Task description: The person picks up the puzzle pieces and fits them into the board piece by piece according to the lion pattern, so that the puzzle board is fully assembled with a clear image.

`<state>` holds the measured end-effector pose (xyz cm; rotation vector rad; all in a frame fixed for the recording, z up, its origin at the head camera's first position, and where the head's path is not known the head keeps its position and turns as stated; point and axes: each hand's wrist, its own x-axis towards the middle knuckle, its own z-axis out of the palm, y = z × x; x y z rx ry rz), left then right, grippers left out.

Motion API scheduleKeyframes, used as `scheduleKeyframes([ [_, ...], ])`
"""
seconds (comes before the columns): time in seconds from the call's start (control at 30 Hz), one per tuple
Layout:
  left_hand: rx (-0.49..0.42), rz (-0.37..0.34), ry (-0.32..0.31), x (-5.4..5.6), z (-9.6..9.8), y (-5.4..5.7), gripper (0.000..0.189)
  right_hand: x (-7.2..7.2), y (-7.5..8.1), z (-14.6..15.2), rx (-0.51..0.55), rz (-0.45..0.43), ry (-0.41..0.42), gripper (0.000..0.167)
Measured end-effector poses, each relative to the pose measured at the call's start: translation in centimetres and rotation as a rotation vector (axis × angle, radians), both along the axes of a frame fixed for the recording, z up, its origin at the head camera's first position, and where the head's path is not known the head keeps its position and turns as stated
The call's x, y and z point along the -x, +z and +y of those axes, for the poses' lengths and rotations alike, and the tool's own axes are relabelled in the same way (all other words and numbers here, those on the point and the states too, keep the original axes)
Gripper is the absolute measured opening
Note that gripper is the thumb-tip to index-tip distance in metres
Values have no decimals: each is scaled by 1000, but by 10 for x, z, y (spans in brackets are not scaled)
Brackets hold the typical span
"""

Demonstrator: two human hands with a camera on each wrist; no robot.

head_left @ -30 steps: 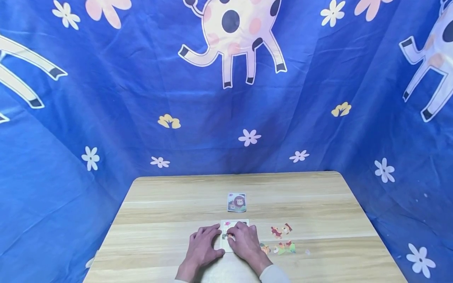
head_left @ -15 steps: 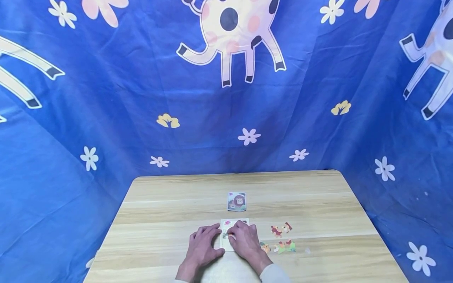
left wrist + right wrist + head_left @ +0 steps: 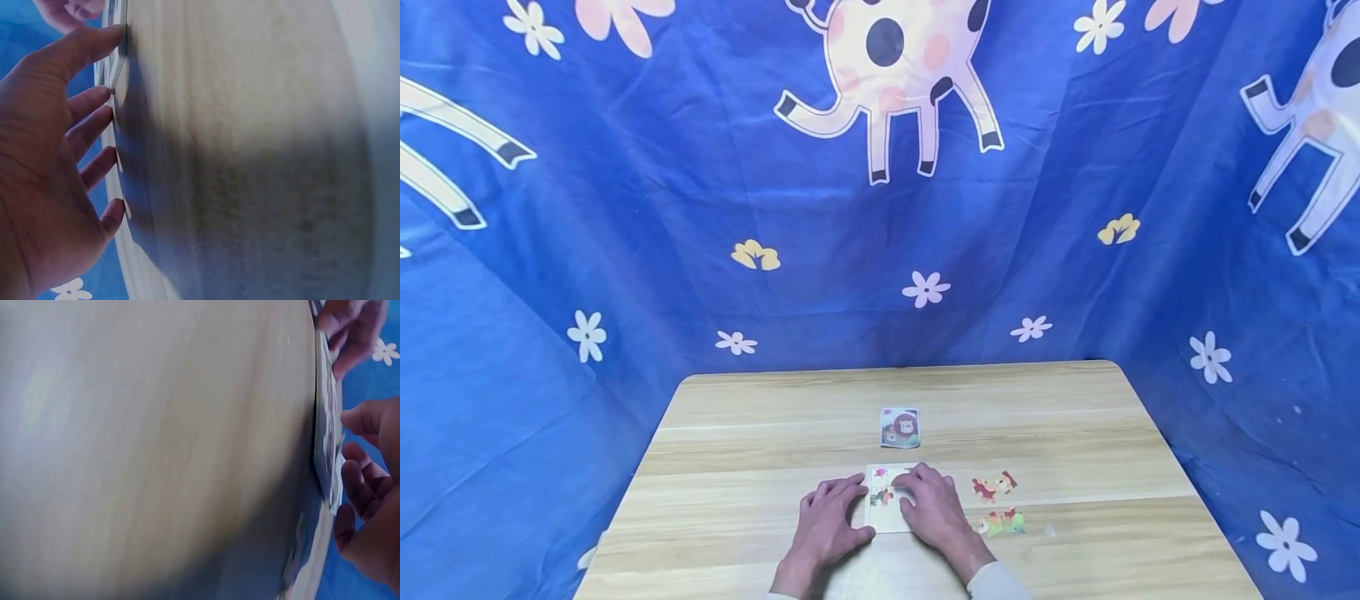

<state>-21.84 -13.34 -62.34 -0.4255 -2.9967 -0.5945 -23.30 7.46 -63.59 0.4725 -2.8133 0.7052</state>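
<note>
A pale puzzle board (image 3: 889,523) lies flat near the table's front. Several pictured pieces show in its upper left, among them a grey and orange puzzle piece (image 3: 885,497). My left hand (image 3: 826,521) rests along the left side, thumb at the lower left corner. In the left wrist view that thumb touches the board edge (image 3: 119,65) and the other fingertips rest on the table. My right hand (image 3: 936,510) hovers over the board's right half, covering part of it. Thumb and fingers stand apart in the right wrist view, with nothing between them.
A lion picture card (image 3: 899,427) lies behind the board. To the right are loose pieces: a dark red piece (image 3: 983,490), a red and tan piece (image 3: 1006,482) and several green and orange pieces (image 3: 1011,522). A small whitish bit (image 3: 1049,530) lies beyond. Blue patterned cloth (image 3: 820,317) surrounds the table.
My right hand has let go of the grey and orange puzzle piece and moved right, its fingers spreading. That piece is now uncovered on the board. My left hand has stayed put.
</note>
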Motion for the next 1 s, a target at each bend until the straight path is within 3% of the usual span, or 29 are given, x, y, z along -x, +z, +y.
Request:
scheduleKeyframes([
  [0.57, -44, 4, 15, -1, 1, -2, 62, -4, 1, 53, 33, -32, -107, 31],
  [1.0, -17, 3, 21, -2, 1, -3, 62, -7, -3, 92, 64, -16, -215, 32],
])
